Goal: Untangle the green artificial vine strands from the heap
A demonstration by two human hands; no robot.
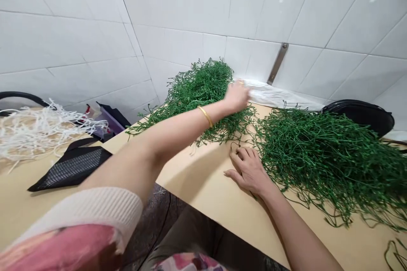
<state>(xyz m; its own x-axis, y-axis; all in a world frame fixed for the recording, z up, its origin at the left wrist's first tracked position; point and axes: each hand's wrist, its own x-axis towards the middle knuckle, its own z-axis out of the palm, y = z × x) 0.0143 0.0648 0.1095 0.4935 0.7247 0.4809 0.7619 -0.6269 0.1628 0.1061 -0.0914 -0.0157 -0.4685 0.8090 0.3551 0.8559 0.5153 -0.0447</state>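
Observation:
My left hand (pixel 237 96), with a gold bracelet on the forearm, reaches over the right edge of a pile of green knotted cords (pixel 203 84) by the wall. Motion smears its fingers, so what they hold, if anything, is unclear. Palm down on the tan table (pixel 203 173), my right hand (pixel 249 167) has its fingers spread and thumb out. Its fingertips are beside a few loose green strands, between the two piles. A larger heap of green cords (pixel 321 148) spreads to the right of it.
White cords (pixel 41 131) lie on the left table near a black mesh pouch (pixel 76 167). Behind the right heap is a black bag (pixel 359 114). White cloth or plastic (pixel 280 95) runs along the tiled wall, below a metal bracket (pixel 277 63). A gap separates the tables.

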